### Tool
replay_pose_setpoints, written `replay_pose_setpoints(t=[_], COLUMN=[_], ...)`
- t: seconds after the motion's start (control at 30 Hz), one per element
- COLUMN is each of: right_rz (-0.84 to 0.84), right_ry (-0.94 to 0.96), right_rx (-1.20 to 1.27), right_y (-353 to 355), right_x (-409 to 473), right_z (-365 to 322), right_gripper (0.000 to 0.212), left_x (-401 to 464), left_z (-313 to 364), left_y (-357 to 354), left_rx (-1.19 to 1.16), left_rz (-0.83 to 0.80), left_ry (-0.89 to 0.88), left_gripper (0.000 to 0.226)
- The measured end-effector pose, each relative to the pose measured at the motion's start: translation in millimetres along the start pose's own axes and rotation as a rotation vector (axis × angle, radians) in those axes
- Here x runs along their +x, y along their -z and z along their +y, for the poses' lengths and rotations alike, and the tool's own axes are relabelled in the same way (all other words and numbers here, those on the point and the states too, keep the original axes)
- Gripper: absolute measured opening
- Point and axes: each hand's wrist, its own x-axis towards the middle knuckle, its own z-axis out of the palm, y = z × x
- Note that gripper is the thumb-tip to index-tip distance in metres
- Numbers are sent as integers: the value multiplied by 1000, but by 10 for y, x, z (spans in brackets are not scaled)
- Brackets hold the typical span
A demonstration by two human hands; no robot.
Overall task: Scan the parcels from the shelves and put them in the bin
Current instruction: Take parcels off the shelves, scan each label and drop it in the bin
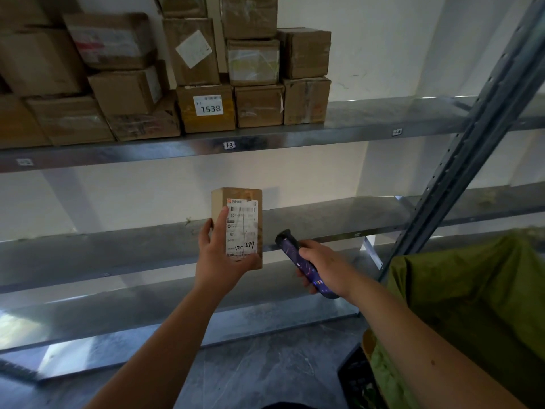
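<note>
The left hand point(219, 252) holds a small brown parcel point(236, 228) upright in front of the middle shelf point(339, 219), clear of its surface, with the white shipping label turned toward the person. Its grip wraps the parcel's lower left side: the thumb lies over the label's left margin and the fingers curl behind and under. The right hand point(323, 267) grips a dark handheld scanner point(298, 261), its grip closed round the body, with the scanning end just beside the parcel's lower right corner.

The step in hand appears to be the scan. To do it well, the person would likely tilt the scanner's head up toward the barcode strip near the top of the label, since it now points at the parcel's bottom edge rather than the code. The thumb should stay off the printed bars, and the parcel should be held flat to the scanner, because the label looks creased and partly peeled.

The bin with its green liner point(472, 290) stands at the right, beyond the right forearm, near the grey upright post point(460, 160) of the rack. That post and the shelf's front edge lie between parcel and bin, so the drop will probably need a swing outward first. Stacked cardboard boxes point(165, 78) fill the left part of the upper shelf point(383, 119), one marked 1538.
</note>
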Motion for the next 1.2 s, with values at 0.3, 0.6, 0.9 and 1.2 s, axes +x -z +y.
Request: replay_pose_setpoints(t=[0.3,0.6,0.9,1.2], right_rz=[49,14,33,64], right_ry=[92,89,136,117], right_rx=[-705,-895,-998,-1097], right_y=[40,45,31,-23], right_x=[-135,-259,-339,-455], right_z=[-214,-245,-231,-56], right_gripper=[38,32,37,66], left_x=[3,9,-5,-41], left_z=[29,37,-2,-62], left_y=[40,56,63,75], left_rx=[45,98,110,67], left_rz=[-3,-5,-24,-35], left_ry=[10,7,21,37], left_gripper=[123,124,124,127])
